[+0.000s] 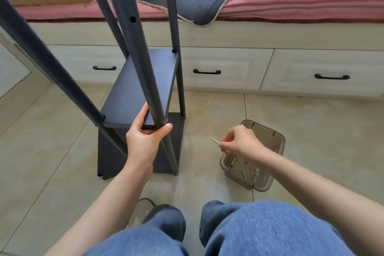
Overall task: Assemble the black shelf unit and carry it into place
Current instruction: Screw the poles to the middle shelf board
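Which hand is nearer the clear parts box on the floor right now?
Right. The right hand hovers just above the clear parts box, pinching a screw. The left hand is off to the box's left, gripping the shelf board and front post.

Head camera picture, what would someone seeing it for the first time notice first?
The black shelf unit stands on the tiled floor at centre left, its poles rising out of view. The left hand grips the near corner of its shelf board and pole. To the right, the right hand pinches a bolt above a clear tray of hardware.
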A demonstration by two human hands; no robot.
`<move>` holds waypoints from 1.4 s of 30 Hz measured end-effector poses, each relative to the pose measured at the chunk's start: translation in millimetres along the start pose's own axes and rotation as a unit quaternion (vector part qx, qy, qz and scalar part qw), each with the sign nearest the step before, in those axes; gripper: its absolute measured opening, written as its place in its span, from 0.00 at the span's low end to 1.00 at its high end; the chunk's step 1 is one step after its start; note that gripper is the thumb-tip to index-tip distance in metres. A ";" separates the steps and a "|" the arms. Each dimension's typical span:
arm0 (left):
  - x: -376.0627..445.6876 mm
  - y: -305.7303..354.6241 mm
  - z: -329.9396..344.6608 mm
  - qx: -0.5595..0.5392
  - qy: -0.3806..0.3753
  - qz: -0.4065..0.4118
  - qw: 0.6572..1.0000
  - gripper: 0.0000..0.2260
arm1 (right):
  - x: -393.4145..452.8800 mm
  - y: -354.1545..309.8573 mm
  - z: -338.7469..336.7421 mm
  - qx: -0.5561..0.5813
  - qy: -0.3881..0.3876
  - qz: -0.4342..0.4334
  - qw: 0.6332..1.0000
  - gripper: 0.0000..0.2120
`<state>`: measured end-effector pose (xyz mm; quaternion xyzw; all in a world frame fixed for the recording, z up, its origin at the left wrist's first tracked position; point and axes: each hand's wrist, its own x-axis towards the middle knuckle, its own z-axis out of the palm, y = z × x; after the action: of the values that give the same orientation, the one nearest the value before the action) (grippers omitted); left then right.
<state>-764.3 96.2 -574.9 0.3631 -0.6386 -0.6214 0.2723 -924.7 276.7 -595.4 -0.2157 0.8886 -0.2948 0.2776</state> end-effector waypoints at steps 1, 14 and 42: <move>-1.3 2.9 0.2 -0.012 -0.008 -0.006 1.000 0.33 | -12.0 -15.9 -0.6 0.080 -0.011 -0.015 0.997 0.04; -9.0 14.8 13.7 -0.121 -0.131 -0.028 0.983 0.20 | -55.3 -78.4 10.5 0.269 0.043 -0.106 0.956 0.06; -12.8 7.0 21.4 -0.107 -0.113 -0.002 0.988 0.21 | -45.3 -67.7 14.7 0.231 0.054 -0.142 0.961 0.06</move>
<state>-774.8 118.9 -568.3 0.2610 -0.5942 -0.7238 0.2344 -866.6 245.9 -545.0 -0.2533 0.7701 -0.5399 0.2267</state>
